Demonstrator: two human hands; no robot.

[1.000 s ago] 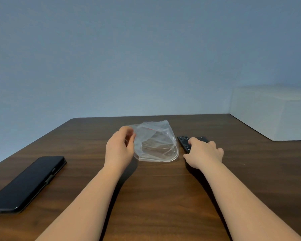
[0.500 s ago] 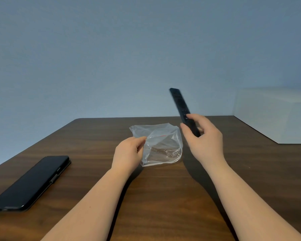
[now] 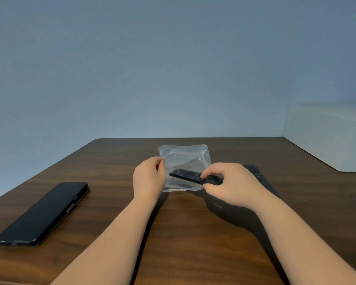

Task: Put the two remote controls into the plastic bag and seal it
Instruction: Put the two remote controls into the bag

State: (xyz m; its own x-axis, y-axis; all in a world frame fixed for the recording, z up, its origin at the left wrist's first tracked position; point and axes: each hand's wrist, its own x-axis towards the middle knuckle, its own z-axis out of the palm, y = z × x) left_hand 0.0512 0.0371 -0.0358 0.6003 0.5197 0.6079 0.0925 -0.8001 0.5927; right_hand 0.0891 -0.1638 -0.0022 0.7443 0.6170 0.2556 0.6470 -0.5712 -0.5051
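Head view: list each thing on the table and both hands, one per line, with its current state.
plastic bag: on the table, unsealed, left edge pinched.
left hand: shut on the bag's edge.
right hand: gripping one remote.
held remote: level, front end over or in the bag; cannot tell which.
second remote: lying on the table, outside the bag, partly hidden by the right arm.
phone: flat, screen dark.
white box: at the table's right edge.

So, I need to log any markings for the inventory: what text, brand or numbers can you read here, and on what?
None can be read.
Held remote control: button marks too small.
Second remote control: blurred.
Plastic bag: red strip, no legible text.
Phone: blank.
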